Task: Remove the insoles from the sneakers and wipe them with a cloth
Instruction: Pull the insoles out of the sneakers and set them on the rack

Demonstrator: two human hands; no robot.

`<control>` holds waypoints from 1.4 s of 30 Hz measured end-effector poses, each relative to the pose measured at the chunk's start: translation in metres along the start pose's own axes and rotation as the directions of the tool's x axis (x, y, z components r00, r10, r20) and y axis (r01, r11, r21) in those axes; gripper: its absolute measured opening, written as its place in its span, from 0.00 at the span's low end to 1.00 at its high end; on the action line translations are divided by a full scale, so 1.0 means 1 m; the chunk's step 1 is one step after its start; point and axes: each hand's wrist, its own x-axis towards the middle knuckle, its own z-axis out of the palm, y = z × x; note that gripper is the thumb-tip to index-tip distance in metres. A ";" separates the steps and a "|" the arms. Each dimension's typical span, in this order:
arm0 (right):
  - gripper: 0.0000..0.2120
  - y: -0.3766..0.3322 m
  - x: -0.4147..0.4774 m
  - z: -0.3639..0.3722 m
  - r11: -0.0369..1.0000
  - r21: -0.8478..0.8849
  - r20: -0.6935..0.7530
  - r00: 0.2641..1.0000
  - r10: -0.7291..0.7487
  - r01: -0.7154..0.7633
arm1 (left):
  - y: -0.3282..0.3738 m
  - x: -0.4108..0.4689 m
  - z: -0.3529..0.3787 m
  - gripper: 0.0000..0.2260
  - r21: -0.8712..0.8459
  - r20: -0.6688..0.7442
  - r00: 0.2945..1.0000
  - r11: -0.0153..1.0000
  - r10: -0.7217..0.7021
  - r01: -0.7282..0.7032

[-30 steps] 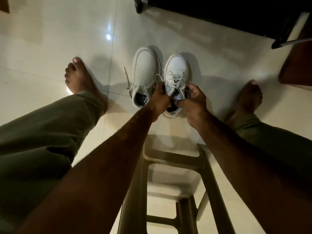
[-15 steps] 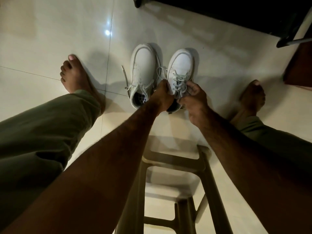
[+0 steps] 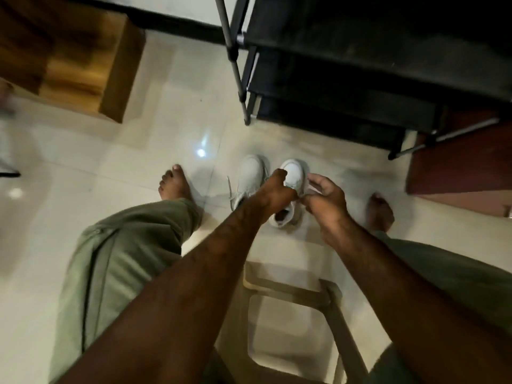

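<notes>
The two white sneakers stand side by side on the floor (image 3: 133, 173), between your bare feet, with the toes pointing away from you. The left sneaker (image 3: 250, 176) is near your left foot (image 3: 174, 185), and one lace (image 3: 230, 191) of it lies loose on the tile. Neither hand touches it.

Both your hands are at the right sneaker (image 3: 293, 171). Your left hand (image 3: 277, 194) lies over its lace area with the fingers clenched down onto the upper, so it grasps this sneaker there. The picture is blurred, and I cannot tell if it has the laces or the tongue. Your right hand (image 3: 327, 199) is just beside the same sneaker, on its outer side. The upper fingers are curved and spread in the air. The thumb and one finger come together low, close to your left hand, but I cannot tell whether they pinch anything.

The heel opening of the right sneaker shows below your left hand and is dark. I cannot tell if the insole is inside.

Your right foot (image 3: 379, 212) is further to the right. A stool (image 3: 289, 288) is under your arms, a black rack (image 3: 360, 79) stands beyond the sneakers, and a wooden box (image 3: 83, 59) is at the far left.
</notes>
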 end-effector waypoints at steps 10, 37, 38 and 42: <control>0.25 -0.111 -0.118 -0.065 0.895 0.088 0.010 0.898 -0.440 0.438 | 0.119 -0.146 0.002 0.28 0.012 -0.030 0.909 0.909 0.416 -0.416; 0.24 -0.425 -0.175 -0.192 0.606 0.104 -0.229 0.612 -0.757 0.789 | 0.434 -0.222 0.011 0.17 0.129 -0.185 0.550 0.575 0.814 -0.808; 0.23 -0.428 -0.168 -0.190 0.620 0.104 -0.223 0.626 -0.747 0.777 | 0.436 -0.216 0.011 0.18 0.108 -0.148 0.596 0.612 0.789 -0.784; 0.15 -0.438 -0.135 -0.187 0.648 0.193 -0.253 0.675 -0.693 0.737 | 0.439 -0.189 0.013 0.13 0.008 -0.036 0.656 0.657 0.754 -0.754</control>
